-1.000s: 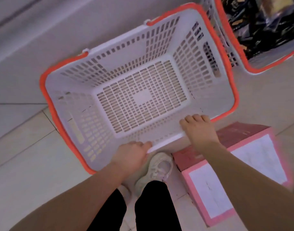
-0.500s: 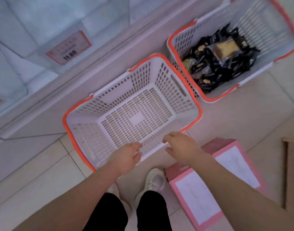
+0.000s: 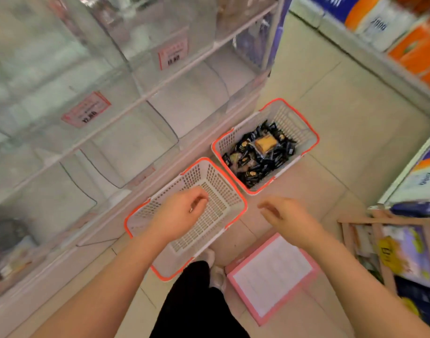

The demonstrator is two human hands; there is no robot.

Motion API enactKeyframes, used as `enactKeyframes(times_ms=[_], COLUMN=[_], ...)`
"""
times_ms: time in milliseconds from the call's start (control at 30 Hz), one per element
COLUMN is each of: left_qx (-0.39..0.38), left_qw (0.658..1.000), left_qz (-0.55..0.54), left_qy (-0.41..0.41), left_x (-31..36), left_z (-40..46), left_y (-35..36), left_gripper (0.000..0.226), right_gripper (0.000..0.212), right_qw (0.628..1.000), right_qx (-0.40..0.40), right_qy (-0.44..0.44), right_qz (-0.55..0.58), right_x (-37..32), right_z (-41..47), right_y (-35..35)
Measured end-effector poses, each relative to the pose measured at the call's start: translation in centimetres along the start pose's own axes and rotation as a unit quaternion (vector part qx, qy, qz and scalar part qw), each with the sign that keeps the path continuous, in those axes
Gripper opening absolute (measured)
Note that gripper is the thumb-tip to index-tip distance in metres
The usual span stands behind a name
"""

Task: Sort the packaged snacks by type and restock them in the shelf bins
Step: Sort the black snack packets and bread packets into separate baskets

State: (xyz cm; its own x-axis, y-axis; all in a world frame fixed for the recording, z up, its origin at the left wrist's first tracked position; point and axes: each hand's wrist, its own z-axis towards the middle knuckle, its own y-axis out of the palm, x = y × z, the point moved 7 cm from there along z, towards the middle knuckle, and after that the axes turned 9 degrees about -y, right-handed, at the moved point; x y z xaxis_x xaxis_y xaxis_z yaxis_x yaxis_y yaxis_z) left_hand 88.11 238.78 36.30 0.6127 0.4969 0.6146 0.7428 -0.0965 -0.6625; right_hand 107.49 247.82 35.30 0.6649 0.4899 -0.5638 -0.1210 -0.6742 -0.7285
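Two baskets on floor, frame centre: empty basket, just released; packaged snacks in full basket. Left hand, right hand: fingers loosely curled, holding nothing. Sorting next.

Ahead of the left hand, the pink-framed price tag on a clear plastic shelf bin appears to read "19.80"; the nearer red-bordered tag seems "12.80". The white paper-goods package beyond the right hand shows "2000", blurred.
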Motion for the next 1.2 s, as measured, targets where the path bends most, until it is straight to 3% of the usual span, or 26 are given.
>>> enactKeyframes(times_ms=[367,467,633,900,1000,1200], left_qx=[-0.067,-0.059,-0.037,-0.015,-0.028,-0.043], left_qw=[0.998,0.997,0.998,0.999,0.996,0.988], left_qz=[0.006,0.044,0.006,-0.028,-0.047,-0.04], left_qy=[0.005,0.029,0.044,-0.022,-0.07,-0.145], left_x=[1.2,2.3,4.8,6.7,6.7,1.5], left_z=[5.7,7.7,12.0,23.3,28.9,40.0], left_y=[-2.9,-3.1,-1.5,9.3,15.7,28.7], left_gripper=[0.012,0.016,0.015,0.024,0.029,0.028], right_gripper=[0.027,0.025,0.022,0.02,0.015,0.012], right_qw=[0.992,0.992,0.994,0.988,0.983,0.978], right_qx=[-0.014,0.01,-0.005,-0.09,-0.142,-0.154], right_qy=[0.122,0.126,0.107,0.117,0.096,0.08], right_qz=[0.005,0.009,-0.011,-0.05,-0.074,-0.113], right_x=[0.5,1.0,4.5,19.5,27.2,41.7], right_z=[1.1,2.7,6.5,15.0,20.1,30.6], right_y=[-5.3,-6.9,-8.9,-10.2,-8.6,-1.7])
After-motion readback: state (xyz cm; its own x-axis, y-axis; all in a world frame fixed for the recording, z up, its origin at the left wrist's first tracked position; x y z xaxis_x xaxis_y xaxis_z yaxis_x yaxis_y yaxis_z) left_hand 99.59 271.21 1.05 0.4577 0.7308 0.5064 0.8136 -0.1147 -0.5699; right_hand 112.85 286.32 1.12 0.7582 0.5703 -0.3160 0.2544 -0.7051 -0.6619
